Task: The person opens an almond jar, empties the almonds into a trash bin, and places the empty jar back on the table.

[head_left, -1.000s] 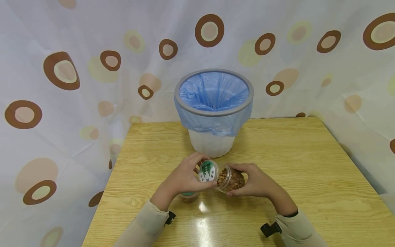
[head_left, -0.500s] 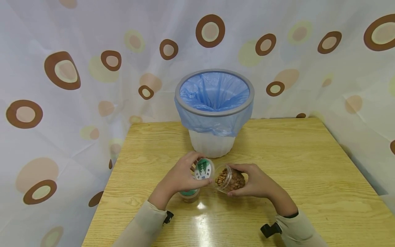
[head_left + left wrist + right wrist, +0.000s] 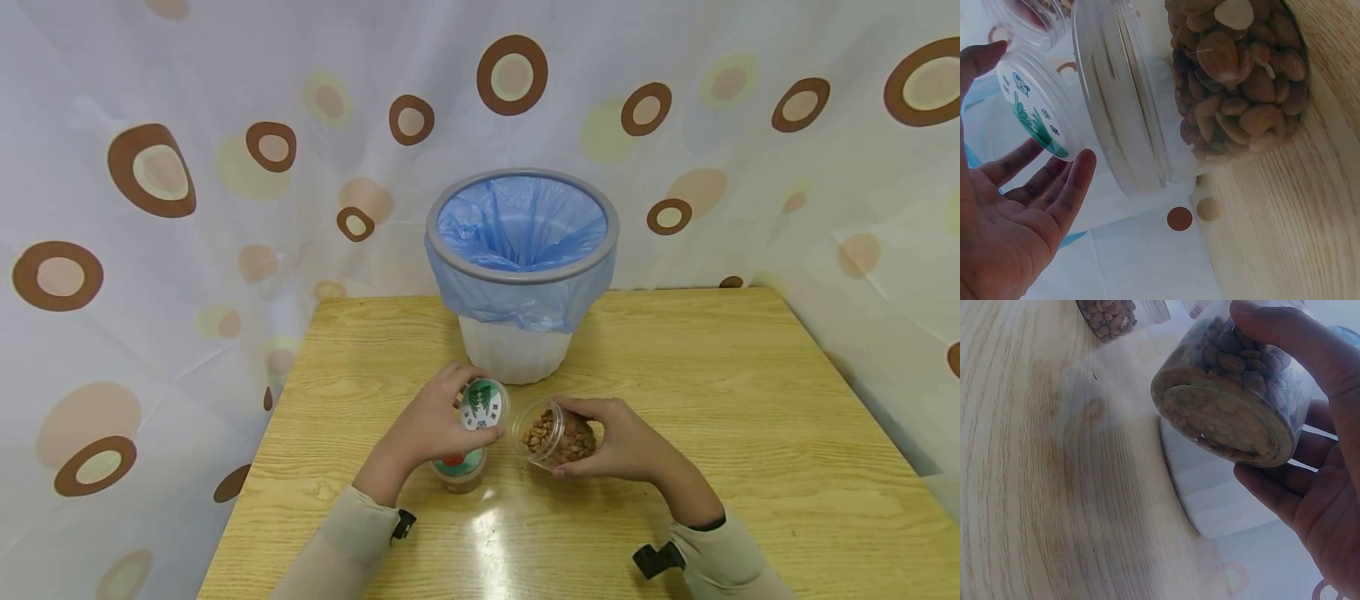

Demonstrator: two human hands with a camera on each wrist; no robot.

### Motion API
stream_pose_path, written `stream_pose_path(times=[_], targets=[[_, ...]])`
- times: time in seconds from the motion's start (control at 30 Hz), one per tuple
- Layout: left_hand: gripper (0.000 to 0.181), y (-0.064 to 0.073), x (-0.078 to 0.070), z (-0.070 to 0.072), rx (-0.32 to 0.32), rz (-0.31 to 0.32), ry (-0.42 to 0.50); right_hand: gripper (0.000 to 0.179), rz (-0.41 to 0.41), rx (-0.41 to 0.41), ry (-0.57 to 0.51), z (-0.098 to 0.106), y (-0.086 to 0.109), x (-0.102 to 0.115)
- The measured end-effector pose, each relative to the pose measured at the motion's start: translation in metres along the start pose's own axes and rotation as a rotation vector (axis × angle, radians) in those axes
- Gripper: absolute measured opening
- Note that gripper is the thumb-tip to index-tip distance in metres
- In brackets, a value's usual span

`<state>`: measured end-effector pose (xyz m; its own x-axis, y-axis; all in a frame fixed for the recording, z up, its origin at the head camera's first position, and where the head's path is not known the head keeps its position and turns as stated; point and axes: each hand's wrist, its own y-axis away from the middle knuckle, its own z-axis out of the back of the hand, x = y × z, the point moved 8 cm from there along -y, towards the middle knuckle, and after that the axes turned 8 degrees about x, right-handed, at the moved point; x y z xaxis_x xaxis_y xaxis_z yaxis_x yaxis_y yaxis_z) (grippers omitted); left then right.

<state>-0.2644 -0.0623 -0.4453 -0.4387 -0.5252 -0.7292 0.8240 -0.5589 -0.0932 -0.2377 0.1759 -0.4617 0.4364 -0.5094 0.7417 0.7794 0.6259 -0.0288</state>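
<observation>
Left grip [image 3: 426, 425]: pinches translucent-rimmed round lid [image 3: 483, 405] | Right grip [image 3: 628, 442]: holds clear cylindrical jar [image 3: 556, 430], smooth brown nuts [image 3: 576, 439]

The left sleeve [image 3: 337, 542] is plain beige, with a small black wrist mount [image 3: 403, 525] at its cuff; the right sleeve [image 3: 727, 557] matches, with a blocky black bracket [image 3: 657, 561] and dark wristband [image 3: 709, 524].
</observation>
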Motion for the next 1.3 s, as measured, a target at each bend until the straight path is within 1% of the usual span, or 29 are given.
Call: stream_pose_path(times=[0.17,0.3,0.43,0.77,1.07,1.3], targets=[[0.071,0.001,0.007,0.003,-0.010,0.034,-0.007,0.095,-0.002,0.001,0.010,-0.001,0.000,-0.001],[0.067,0.002,0.013,0.007,-0.024,0.058,-0.027,0.096,-0.007,0.005,0.011,-0.001,0.000,-0.003],[0.066,0.003,0.017,0.010,-0.040,0.064,-0.033,0.095,-0.010,0.009,0.005,-0.001,0.000,-0.004],[0.074,0.008,0.031,0.017,-0.049,0.112,-0.046,0.095,-0.013,0.018,-0.005,-0.001,0.000,-0.005],[0.077,0.014,0.047,0.025,-0.061,0.182,-0.029,0.096,-0.017,0.025,-0.018,-0.002,0.000,-0.005],[0.072,0.023,0.059,0.031,-0.089,0.238,-0.064,0.097,-0.024,0.025,-0.023,-0.001,0.000,-0.005]])
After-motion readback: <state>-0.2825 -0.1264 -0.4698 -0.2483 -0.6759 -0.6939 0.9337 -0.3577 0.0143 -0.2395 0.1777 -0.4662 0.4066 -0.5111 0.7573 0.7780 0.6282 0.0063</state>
